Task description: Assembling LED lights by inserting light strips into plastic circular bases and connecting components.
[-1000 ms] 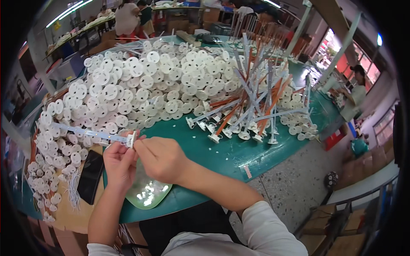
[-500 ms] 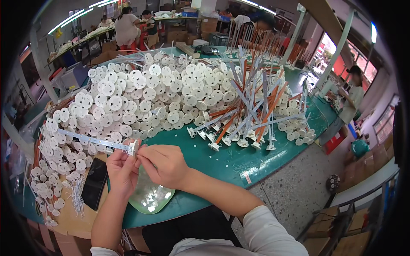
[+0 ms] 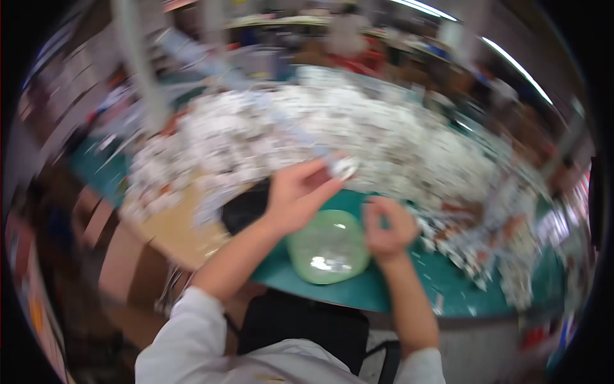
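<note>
My left hand (image 3: 297,195) is closed on an LED strip (image 3: 291,128) near its white round base (image 3: 344,168). The strip slants up and away to the left, above a heap of white round discs (image 3: 256,134). To the right, apart from it, my right hand (image 3: 389,225) is curled with thumb and finger pressed together. Whatever it pinches, if anything, is too blurred to make out. Between the two forearms lies a shallow pale-green dish (image 3: 329,265) with small shiny bits in it.
A dark flat object (image 3: 246,208) lies left of the dish, by a tan board (image 3: 176,227). On the green table (image 3: 358,294) at right is a cluster of LED strips (image 3: 505,237) with white bases. A grey post (image 3: 144,70) stands at left. People blur in the background.
The view has swung left and blurred. My hands, together at the disc before, are now apart. The left one has raised the strip; the right one has drawn back to the right of the dish.
</note>
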A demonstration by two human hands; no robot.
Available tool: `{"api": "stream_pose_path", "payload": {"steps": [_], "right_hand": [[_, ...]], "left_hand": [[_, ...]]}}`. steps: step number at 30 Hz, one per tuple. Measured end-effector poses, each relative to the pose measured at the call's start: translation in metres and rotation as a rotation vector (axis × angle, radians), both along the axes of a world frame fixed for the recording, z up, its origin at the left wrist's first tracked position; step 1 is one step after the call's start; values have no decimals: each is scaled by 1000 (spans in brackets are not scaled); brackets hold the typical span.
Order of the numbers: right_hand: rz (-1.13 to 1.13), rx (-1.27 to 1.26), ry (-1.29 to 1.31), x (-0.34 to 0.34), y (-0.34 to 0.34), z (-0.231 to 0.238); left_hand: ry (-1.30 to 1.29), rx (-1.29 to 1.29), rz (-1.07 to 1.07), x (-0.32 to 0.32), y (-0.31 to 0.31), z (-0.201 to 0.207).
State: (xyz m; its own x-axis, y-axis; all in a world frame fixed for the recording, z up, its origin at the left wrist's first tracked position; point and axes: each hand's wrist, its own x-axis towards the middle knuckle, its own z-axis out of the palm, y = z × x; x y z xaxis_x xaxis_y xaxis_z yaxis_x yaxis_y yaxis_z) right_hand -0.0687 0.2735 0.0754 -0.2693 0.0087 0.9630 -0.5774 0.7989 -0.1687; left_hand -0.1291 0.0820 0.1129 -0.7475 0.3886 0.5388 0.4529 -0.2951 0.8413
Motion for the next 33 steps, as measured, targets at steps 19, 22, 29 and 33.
{"api": "stream_pose_path", "payload": {"steps": [19, 22, 29, 33], "right_hand": [[-31, -551, -568, 10, 1, -16], [-188, -427, -489, 56, 3, -7], [-405, -388, -636, 131, 49, -58], [-318, -512, -696, 119, 42, -54]], "left_hand": [[-36, -1714, 1004, -169, -350, 76], [137, -1489, 1306, -159, -314, 82], [615, -437, 759, -66, -82, 31], [899, -333, 608, -64, -10, -22]]}}
